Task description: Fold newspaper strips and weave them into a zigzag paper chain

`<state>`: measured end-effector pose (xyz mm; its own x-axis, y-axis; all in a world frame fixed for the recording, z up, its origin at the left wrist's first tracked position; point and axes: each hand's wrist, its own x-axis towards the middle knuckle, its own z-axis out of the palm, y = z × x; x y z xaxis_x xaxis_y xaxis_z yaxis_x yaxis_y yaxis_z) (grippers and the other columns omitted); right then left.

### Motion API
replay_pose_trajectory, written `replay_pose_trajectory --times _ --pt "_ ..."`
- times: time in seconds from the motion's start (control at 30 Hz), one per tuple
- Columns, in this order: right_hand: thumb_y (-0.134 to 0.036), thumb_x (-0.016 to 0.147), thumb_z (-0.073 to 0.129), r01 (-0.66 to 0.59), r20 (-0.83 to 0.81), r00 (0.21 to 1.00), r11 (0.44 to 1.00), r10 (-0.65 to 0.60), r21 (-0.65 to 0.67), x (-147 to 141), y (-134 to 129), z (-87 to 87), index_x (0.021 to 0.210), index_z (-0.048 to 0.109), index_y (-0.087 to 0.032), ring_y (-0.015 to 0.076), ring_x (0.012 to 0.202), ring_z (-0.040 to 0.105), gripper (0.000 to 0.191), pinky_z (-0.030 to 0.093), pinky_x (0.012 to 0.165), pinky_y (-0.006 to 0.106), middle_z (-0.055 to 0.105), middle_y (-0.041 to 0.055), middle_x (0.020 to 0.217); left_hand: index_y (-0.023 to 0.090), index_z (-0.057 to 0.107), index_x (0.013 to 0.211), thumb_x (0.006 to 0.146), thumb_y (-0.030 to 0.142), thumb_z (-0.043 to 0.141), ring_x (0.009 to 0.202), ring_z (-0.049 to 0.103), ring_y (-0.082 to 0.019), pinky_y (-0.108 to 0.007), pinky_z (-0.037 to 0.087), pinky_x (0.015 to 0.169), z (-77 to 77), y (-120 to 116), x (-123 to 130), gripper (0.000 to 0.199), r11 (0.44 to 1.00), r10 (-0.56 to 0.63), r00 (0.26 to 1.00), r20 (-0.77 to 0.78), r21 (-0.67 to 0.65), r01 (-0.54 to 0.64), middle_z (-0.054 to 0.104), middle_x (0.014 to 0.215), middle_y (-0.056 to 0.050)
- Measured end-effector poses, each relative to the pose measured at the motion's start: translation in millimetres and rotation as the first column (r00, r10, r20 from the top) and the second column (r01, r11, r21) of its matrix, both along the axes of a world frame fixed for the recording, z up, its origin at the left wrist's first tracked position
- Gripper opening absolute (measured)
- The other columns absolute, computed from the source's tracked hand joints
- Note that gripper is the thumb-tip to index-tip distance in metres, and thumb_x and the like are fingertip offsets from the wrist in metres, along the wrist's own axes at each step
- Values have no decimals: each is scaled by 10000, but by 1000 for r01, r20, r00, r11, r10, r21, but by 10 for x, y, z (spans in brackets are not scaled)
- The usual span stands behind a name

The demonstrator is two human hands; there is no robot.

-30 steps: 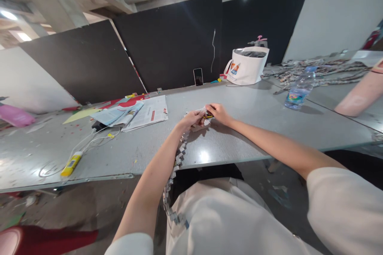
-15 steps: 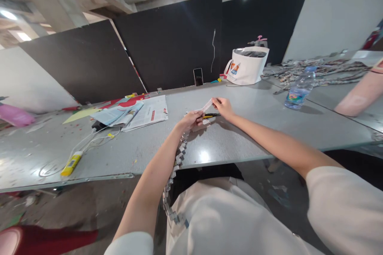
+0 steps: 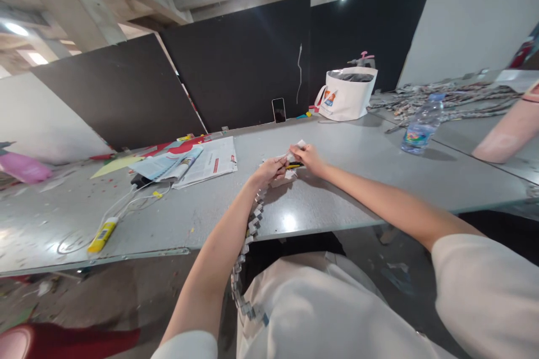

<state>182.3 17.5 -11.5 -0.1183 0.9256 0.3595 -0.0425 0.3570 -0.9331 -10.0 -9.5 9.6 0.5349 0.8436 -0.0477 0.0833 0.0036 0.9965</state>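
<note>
A zigzag chain of folded paper [image 3: 254, 223] hangs from my left hand [image 3: 272, 170] over the table's front edge and down to my lap. The fingers of that hand are closed on the chain's upper end and a pale paper strip [image 3: 301, 143]. My right hand [image 3: 307, 157] pinches the same strip close to the left fingertips. Beneath the hands, a yellow and black tool [image 3: 294, 166] lies on the grey table [image 3: 337, 196], partly hidden by the fingers. Small pale paper pieces [image 3: 290, 175] are beside it.
Newspapers [image 3: 213, 162], a yellow tube [image 3: 102, 235] and white cables are at the left. A phone [image 3: 278, 110] leans on the black partition [image 3: 240, 67]. To the right are a white bag [image 3: 347, 95], a water bottle [image 3: 423, 125], rolled paper sticks [image 3: 463, 102] and a pink cylinder [image 3: 507, 129].
My right hand has moved slightly left and down, closer to my left hand. The paper strip, stretched between the hands before, now shows mostly as a short end above the right fingers.
</note>
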Motion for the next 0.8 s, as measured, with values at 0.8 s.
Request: replay_pose_trajectory --times 0.8 --pt "-407 715 804 -85 -278 959 992 56 -95 149 216 -137 907 720 -193 141 636 485 300 395 617 297 575 -10 701 87 728 1138 890 272 775 773 776 -197 -345 595 890 -6 135 -24 314 922 370 875 313 -11 -386 782 750 -74"
